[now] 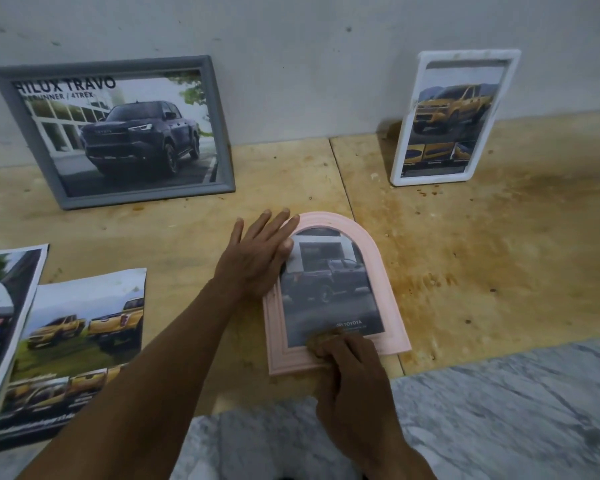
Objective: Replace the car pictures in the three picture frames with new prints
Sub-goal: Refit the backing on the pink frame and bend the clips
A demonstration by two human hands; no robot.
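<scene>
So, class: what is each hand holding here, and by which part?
Neither grips anything. The left hand lies flat on the pink arched frame's upper-left edge; the right hand's fingertips press its bottom edge.

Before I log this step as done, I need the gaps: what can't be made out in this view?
Head view only:
- Pink arched frame: its left edge is covered by the left hand, its lower rim by the right hand.
- Right fingertips: hidden by the hand, so their grip is unclear.
- Loose prints: cut off by the left image edge.
- White frame: caption text too small to read.

The grey frame's print (125, 133) reads "HILUX TRAVO"; the pink frame's print (329, 289) reads "TOYOTA".
</scene>
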